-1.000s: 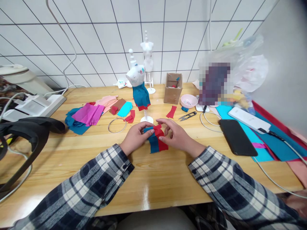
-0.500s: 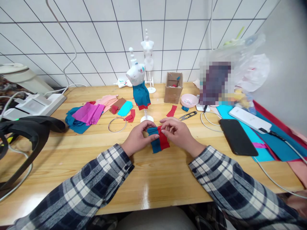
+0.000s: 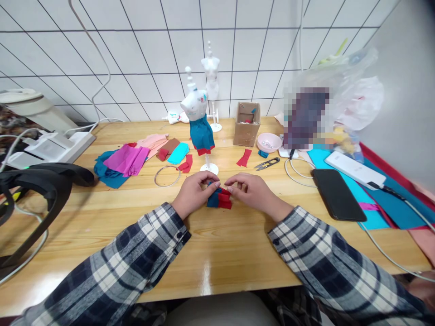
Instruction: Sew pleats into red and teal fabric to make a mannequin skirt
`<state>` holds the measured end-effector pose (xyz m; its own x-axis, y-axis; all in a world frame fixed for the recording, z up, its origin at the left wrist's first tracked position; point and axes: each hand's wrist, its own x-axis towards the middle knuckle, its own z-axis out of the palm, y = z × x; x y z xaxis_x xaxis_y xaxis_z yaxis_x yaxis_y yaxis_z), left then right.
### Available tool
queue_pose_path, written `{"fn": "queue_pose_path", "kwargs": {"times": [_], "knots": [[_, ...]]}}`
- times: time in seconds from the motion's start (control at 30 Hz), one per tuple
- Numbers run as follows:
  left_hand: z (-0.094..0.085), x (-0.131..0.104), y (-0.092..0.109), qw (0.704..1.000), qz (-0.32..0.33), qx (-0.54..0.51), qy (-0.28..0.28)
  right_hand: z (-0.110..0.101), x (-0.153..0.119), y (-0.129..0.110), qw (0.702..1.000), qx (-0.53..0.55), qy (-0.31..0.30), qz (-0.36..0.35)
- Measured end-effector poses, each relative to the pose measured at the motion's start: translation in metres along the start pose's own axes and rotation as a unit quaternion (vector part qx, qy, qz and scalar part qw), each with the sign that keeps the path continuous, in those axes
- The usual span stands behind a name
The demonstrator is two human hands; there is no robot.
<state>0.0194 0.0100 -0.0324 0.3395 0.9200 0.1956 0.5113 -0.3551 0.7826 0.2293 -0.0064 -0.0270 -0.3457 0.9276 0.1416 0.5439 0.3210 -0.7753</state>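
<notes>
A small blue-and-red piece of fabric [image 3: 223, 200] hangs between my hands above the wooden table. My left hand [image 3: 197, 190] pinches its upper left edge between thumb and fingers. At its upper right edge, my right hand [image 3: 249, 190] has thumb and fingertips closed on the red part. The fabric's top edge is partly hidden by my fingers. Just beyond stands a small white mannequin [image 3: 195, 103] on a round base, wearing a blue skirt [image 3: 202, 134] with a red hem.
Left are a metal ring [image 3: 167, 186], fabric scraps [image 3: 127, 160] and a black headset [image 3: 44, 181]. Behind stand a second mannequin [image 3: 210, 72] and a cardboard box [image 3: 246, 131]. Thread snips [image 3: 268, 163], a pink bowl [image 3: 269, 141], a black phone [image 3: 339, 194] and a white power bank [image 3: 354, 170] lie right.
The fabric is raised and tilted, so less of it shows below my hands. Its red part has shifted left, and my right fingers have drawn closer together.
</notes>
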Motion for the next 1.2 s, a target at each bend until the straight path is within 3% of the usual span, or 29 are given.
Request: {"fn": "queue_pose_path", "kwargs": {"times": [0.2,0.53,0.77,0.9,1.0,1.2], "knots": [[-0.003,0.002,-0.007,0.984,0.051,0.159,-0.065,0.000,0.001,0.009,0.988,-0.136,-0.015,-0.077],[-0.012,0.001,-0.006,0.977,0.087,0.165,-0.102,0.002,-0.004,0.006,0.982,-0.177,-0.043,-0.053],[-0.012,0.000,0.000,0.967,0.121,0.177,-0.137,0.003,-0.003,0.003,0.973,-0.211,-0.051,-0.077],[-0.013,0.001,0.002,0.985,0.081,0.118,-0.094,-0.001,-0.004,-0.004,0.967,-0.230,-0.024,-0.105],[-0.013,0.002,0.004,0.991,0.046,0.065,-0.108,-0.004,-0.007,-0.009,0.958,-0.251,-0.016,-0.136],[-0.010,-0.003,0.011,0.970,-0.012,0.196,-0.141,-0.006,-0.007,-0.010,0.942,-0.293,-0.101,-0.132]]}}
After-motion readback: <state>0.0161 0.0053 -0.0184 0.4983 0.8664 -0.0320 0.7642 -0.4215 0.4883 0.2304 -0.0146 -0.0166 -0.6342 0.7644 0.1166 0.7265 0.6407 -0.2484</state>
